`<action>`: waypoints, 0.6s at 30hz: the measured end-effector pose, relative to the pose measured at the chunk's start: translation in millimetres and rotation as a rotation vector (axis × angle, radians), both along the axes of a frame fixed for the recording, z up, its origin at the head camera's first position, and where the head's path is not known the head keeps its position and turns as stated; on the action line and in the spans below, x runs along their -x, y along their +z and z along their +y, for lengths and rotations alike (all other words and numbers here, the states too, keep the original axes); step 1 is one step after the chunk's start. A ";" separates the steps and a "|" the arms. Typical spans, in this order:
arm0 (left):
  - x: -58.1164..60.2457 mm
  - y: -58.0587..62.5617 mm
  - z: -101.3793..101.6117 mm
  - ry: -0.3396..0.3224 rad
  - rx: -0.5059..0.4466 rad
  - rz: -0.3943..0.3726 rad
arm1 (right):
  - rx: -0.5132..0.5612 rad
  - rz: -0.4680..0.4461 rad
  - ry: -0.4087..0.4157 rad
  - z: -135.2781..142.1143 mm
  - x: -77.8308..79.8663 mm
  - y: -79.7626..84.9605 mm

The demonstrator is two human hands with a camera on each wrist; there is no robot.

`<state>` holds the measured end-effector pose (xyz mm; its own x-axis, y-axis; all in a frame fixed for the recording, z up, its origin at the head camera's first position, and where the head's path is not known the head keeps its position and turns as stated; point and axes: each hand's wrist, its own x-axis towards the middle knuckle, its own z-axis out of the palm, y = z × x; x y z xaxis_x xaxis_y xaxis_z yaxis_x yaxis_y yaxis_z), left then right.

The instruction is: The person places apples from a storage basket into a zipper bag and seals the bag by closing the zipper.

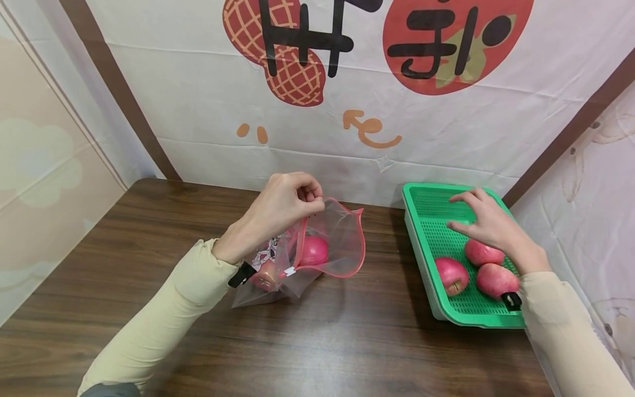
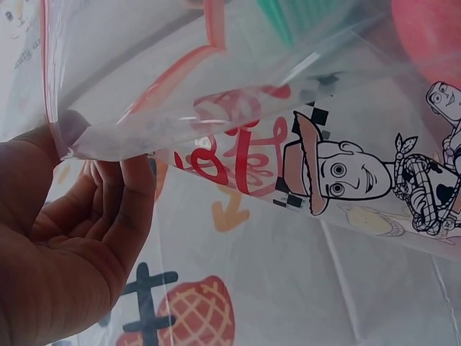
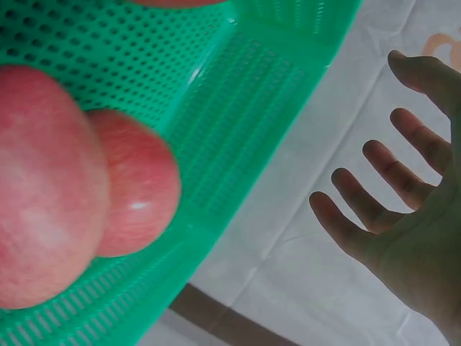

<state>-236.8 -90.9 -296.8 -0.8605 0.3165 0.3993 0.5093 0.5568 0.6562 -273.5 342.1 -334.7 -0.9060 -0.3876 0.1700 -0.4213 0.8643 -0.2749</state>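
Note:
My left hand [image 1: 290, 201] pinches the red-zippered rim of a clear zip bag [image 1: 342, 242] and holds its mouth wide. Inside the bag are a pink-red apple [image 1: 315, 251] and a second apple [image 1: 265, 277] lower left. Cartoon figures [image 2: 353, 176] are printed on the bag, seen close in the left wrist view. My right hand [image 1: 488, 220] hovers over the green basket [image 1: 421, 251] with fingers spread and nothing in them. Below it in the basket lie three apples: one at the left [image 1: 451, 275], one at the back [image 1: 483, 252] and one at the right [image 1: 498, 280].
The brown wooden table [image 1: 307, 342] carries the bag left of centre and the basket at the right. A printed white cloth [image 1: 198, 99] hangs right behind the table's far edge. Another cloth [image 1: 595, 220] hangs close beside the basket on the right.

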 end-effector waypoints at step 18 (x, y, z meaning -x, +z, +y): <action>-2.4 -1.4 -0.8 0.004 0.001 0.011 | -0.092 -0.162 -0.071 40.3 12.6 -35.7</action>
